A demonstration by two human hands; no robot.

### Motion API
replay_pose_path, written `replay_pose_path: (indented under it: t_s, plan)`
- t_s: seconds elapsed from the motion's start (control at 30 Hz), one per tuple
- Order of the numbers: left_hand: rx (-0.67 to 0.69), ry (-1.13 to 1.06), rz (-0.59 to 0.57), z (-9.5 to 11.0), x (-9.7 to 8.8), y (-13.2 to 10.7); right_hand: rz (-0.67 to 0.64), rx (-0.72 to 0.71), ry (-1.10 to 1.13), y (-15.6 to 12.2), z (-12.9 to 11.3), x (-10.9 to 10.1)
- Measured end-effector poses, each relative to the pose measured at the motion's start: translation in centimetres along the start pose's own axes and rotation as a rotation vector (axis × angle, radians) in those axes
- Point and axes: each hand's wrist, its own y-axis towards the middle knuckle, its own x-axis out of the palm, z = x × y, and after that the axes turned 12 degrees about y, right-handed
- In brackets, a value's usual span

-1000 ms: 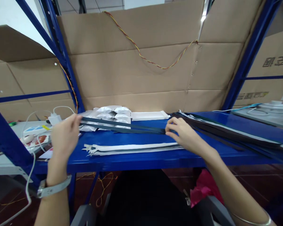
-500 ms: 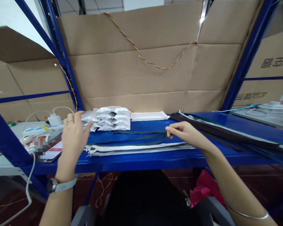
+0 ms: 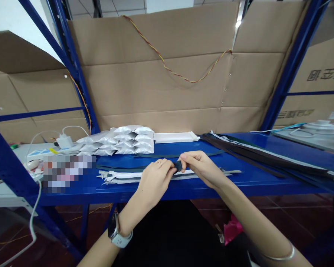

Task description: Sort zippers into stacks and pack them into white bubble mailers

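Dark, bunched, fabric-like piece (image 3: 178,166): pinched by fingertips of both left hand (image 3: 155,180) and right hand (image 3: 199,165), which flank it, neither nearer. Location: above the blue metal surface (image 3: 169,148), toward its front edge. Long axis indeterminable; flat white strips (image 3: 125,175) underneath run parallel to that edge.

Cardboard panels (image 3: 156,89) behind a blue metal shelf (image 3: 172,148), dark red tiled floor (image 3: 297,218) below
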Motion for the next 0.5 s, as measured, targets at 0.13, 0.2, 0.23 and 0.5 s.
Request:
replay_pose_path:
  t_s: [0.13, 0.2, 0.23, 0.5]
  plan:
    - [0.105, 0.172, -0.002, -0.4, -0.1, -0.1, -0.011, 0.028, -0.025, 0.0, 0.3, 0.1]
    - [0.136, 0.249, 0.003, -0.6, -0.4, 0.0, 0.008, 0.007, -0.061, 0.0, 0.5, 0.3]
    - [0.143, 0.284, 0.007, -0.8, -0.6, 0.1, 0.032, -0.014, -0.074, 0.1, 0.5, 0.3]
    - [-0.067, 0.472, -0.087, -8.6, -4.4, -0.2, 0.422, -0.196, -0.098, -0.1, -1.6, -4.9]
